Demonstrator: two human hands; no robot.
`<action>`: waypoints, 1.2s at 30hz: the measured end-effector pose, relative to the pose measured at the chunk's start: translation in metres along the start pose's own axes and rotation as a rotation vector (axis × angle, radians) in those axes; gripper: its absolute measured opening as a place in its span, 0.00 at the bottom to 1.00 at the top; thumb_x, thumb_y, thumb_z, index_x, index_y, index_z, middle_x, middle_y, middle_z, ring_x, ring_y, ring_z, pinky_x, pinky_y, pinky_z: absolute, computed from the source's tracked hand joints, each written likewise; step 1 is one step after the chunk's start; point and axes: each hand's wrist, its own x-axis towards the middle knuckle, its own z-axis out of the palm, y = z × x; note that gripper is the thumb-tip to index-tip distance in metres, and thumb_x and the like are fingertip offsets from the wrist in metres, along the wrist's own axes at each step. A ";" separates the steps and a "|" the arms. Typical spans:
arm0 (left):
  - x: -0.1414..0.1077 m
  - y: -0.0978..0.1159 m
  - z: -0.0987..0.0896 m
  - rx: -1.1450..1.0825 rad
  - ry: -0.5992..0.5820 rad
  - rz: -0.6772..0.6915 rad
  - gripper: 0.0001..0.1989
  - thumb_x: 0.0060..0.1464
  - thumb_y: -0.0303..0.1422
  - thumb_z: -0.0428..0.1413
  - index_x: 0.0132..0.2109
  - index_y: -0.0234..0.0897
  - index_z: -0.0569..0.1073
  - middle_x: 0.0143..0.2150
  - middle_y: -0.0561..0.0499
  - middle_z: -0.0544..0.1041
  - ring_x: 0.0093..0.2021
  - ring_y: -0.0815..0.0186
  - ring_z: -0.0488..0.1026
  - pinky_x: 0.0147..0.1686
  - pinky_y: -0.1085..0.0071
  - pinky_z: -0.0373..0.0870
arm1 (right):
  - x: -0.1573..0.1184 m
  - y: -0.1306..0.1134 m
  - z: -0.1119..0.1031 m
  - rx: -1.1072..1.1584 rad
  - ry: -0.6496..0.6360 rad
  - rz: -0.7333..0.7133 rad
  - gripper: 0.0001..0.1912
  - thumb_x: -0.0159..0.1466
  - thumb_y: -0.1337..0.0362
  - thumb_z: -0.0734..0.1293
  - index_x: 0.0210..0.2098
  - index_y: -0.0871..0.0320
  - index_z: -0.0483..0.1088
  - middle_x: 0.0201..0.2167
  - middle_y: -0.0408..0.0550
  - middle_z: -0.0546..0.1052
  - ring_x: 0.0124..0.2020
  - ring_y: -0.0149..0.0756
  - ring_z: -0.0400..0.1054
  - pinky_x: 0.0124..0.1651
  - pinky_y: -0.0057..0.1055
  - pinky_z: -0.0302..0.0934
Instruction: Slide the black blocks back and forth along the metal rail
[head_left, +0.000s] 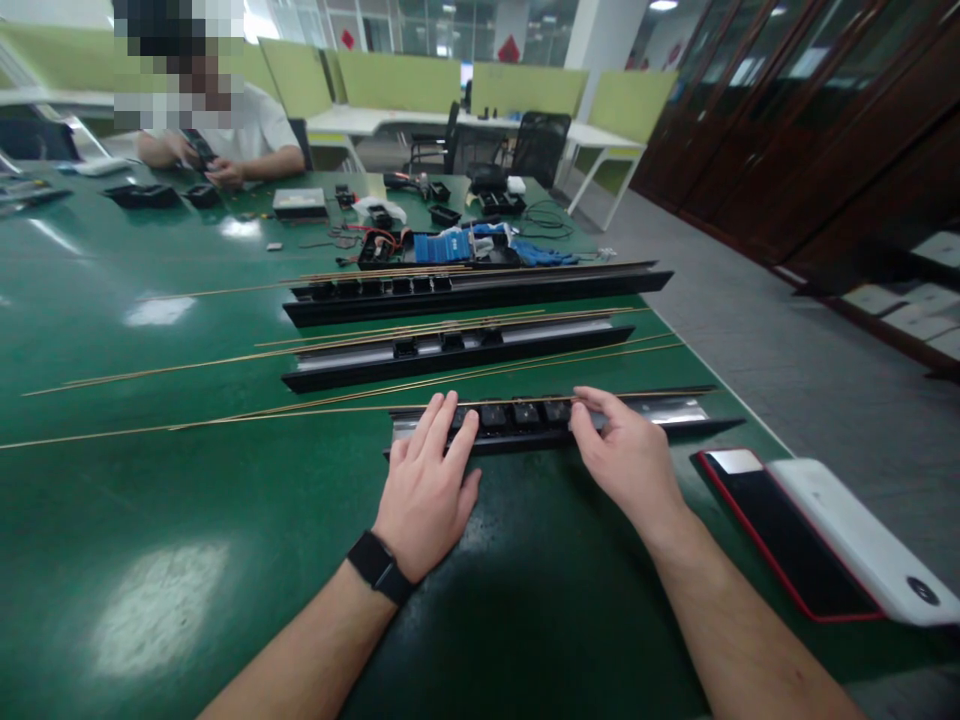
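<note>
The nearest black trough, with a shiny inner face, lies across the table before me. A row of small black blocks sits in it. My left hand, a dark watch on its wrist, lies over the trough's left part with fingers stretched out, touching the blocks at that end. At the row's right end, my right hand has thumb and fingertips close together by the last block; what they pinch is hidden. A thin tan rod runs along the trough's upper edge, passing by both hands.
Two more black troughs lie farther back, with thin rods along them. A red-edged phone and a white power-bank-like device are at right. Behind are a blue-filled tray and a person holding a dark object.
</note>
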 end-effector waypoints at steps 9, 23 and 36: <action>0.000 -0.001 0.001 0.011 0.001 0.001 0.31 0.64 0.31 0.56 0.72 0.37 0.61 0.78 0.36 0.55 0.78 0.47 0.51 0.60 0.44 0.72 | 0.000 0.001 0.000 -0.022 0.042 0.009 0.21 0.69 0.52 0.65 0.53 0.56 0.80 0.43 0.51 0.85 0.42 0.45 0.80 0.54 0.42 0.72; -0.001 -0.001 0.001 -0.010 0.007 0.000 0.33 0.63 0.30 0.57 0.73 0.38 0.60 0.78 0.35 0.55 0.78 0.46 0.51 0.61 0.43 0.71 | -0.001 0.000 0.000 0.030 0.001 -0.011 0.21 0.69 0.54 0.66 0.57 0.55 0.79 0.46 0.50 0.85 0.42 0.44 0.80 0.49 0.40 0.74; -0.001 0.000 0.001 0.004 0.006 0.003 0.31 0.64 0.31 0.56 0.72 0.37 0.61 0.78 0.35 0.55 0.78 0.47 0.52 0.61 0.44 0.71 | 0.001 0.001 -0.001 -0.025 0.026 0.004 0.20 0.70 0.52 0.64 0.52 0.55 0.81 0.41 0.50 0.85 0.41 0.45 0.80 0.51 0.41 0.73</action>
